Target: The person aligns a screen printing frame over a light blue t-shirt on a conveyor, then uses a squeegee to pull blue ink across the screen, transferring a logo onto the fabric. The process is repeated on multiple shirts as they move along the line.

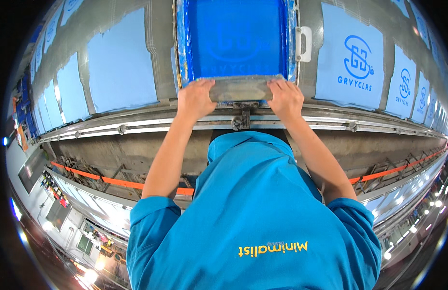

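Both of my hands grip a wide squeegee [241, 90], which lies crosswise at the near end of a screen-printing frame [291, 53]. My left hand [197, 100] is closed on its left end, and my right hand [286, 99] on its right end. Blue ink coats the mesh [236, 29] beyond the squeegee, and a faint round logo with lettering shows through it. The squeegee's lower edge is hidden from me. A white handle [305, 44] sticks out from the frame's right side.
Light-blue fabric pieces lie along the long grey table: a plain one [122, 63] to the left, a printed one [352, 63] to the right, several more beyond each. A metal rail [151, 123] with a bracket [241, 116] edges the table. Behind runs an orange strip [122, 181].
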A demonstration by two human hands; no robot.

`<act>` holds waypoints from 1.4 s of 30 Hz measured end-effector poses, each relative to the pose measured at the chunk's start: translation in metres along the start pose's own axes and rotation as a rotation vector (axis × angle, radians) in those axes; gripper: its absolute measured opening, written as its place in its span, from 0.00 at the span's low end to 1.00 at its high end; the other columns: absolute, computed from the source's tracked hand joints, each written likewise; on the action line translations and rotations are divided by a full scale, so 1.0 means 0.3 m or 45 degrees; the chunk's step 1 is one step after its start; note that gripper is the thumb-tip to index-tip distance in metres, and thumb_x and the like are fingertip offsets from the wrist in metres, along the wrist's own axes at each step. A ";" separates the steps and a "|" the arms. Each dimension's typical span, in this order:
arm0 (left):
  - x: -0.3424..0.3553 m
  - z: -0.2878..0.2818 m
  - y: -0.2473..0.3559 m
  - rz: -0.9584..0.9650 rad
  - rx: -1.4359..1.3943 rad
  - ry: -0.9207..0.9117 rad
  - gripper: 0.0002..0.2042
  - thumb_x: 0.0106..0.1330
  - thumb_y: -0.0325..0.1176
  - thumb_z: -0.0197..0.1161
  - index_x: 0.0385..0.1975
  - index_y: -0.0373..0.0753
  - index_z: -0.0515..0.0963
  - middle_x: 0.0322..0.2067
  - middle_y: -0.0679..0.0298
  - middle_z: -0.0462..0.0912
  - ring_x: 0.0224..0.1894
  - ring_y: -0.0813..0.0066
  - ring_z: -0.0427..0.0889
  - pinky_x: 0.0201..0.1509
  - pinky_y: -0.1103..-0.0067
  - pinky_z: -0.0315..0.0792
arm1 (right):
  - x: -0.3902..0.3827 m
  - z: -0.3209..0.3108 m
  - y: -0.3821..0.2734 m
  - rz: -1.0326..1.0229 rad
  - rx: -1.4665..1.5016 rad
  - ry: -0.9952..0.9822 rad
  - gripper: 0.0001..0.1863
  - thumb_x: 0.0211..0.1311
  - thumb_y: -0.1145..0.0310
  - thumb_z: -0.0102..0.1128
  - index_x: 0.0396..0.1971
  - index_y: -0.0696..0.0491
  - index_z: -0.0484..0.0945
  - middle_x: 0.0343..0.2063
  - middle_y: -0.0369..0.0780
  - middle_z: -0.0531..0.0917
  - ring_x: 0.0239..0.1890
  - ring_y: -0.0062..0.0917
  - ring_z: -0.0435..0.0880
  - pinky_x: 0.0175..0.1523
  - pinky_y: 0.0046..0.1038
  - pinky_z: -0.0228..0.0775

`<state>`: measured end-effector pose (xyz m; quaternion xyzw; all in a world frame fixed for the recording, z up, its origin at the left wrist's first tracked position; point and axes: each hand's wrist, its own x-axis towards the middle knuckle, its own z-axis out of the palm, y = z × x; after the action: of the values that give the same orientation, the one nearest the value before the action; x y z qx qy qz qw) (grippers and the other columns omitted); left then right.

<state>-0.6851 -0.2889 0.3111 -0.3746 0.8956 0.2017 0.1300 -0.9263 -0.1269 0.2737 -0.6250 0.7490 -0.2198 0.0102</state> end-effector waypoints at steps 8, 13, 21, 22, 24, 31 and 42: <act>0.331 -0.222 -0.101 0.020 0.034 -0.231 0.27 0.58 0.63 0.71 0.34 0.40 0.90 0.34 0.49 0.89 0.39 0.48 0.89 0.46 0.58 0.83 | 0.349 -0.036 0.117 0.084 -0.003 -0.352 0.20 0.54 0.45 0.74 0.30 0.48 0.84 0.29 0.38 0.84 0.38 0.36 0.86 0.41 0.42 0.78; 0.696 -0.436 -0.161 0.018 0.102 -0.129 0.29 0.59 0.64 0.70 0.31 0.37 0.90 0.34 0.49 0.90 0.40 0.47 0.89 0.48 0.59 0.83 | 0.761 -0.016 0.214 0.238 -0.135 -0.428 0.23 0.54 0.41 0.73 0.30 0.48 0.85 0.33 0.37 0.86 0.40 0.35 0.87 0.42 0.40 0.79; 0.877 -0.459 -0.224 0.066 0.206 0.049 0.28 0.58 0.64 0.68 0.31 0.39 0.90 0.33 0.53 0.90 0.39 0.52 0.90 0.46 0.60 0.84 | 0.919 0.110 0.284 0.271 -0.307 -0.312 0.29 0.49 0.32 0.74 0.34 0.46 0.88 0.32 0.36 0.87 0.39 0.36 0.88 0.41 0.39 0.79; 0.872 -0.454 -0.223 0.064 0.225 0.057 0.28 0.58 0.64 0.68 0.30 0.40 0.91 0.33 0.53 0.90 0.39 0.53 0.90 0.45 0.60 0.84 | 0.912 0.113 0.282 0.263 -0.304 -0.286 0.31 0.48 0.31 0.74 0.33 0.46 0.88 0.32 0.36 0.87 0.38 0.37 0.88 0.41 0.40 0.80; 0.862 -0.451 -0.218 0.053 0.239 0.023 0.27 0.57 0.64 0.69 0.33 0.41 0.91 0.34 0.55 0.91 0.39 0.54 0.90 0.46 0.60 0.84 | 0.899 0.116 0.274 0.279 -0.311 -0.281 0.29 0.48 0.32 0.74 0.32 0.45 0.88 0.31 0.35 0.87 0.37 0.36 0.88 0.40 0.39 0.80; 0.541 -0.268 -0.149 -0.067 0.179 -0.039 0.28 0.56 0.64 0.70 0.45 0.46 0.89 0.40 0.60 0.89 0.46 0.56 0.88 0.50 0.62 0.81 | 0.542 0.129 0.170 0.195 -0.266 -0.088 0.18 0.45 0.48 0.79 0.28 0.44 0.87 0.28 0.33 0.84 0.34 0.33 0.87 0.38 0.38 0.80; -0.047 0.002 0.004 -0.072 0.006 0.025 0.29 0.49 0.46 0.79 0.52 0.42 0.84 0.48 0.60 0.84 0.55 0.55 0.82 0.55 0.60 0.78 | -0.051 -0.014 -0.058 0.128 0.028 -0.116 0.19 0.45 0.52 0.79 0.29 0.50 0.84 0.33 0.39 0.83 0.42 0.36 0.83 0.49 0.39 0.75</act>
<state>-0.6763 -0.2791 0.3163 -0.4013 0.8864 0.1923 0.1278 -0.9079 -0.1134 0.2796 -0.5958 0.7757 -0.1985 0.0620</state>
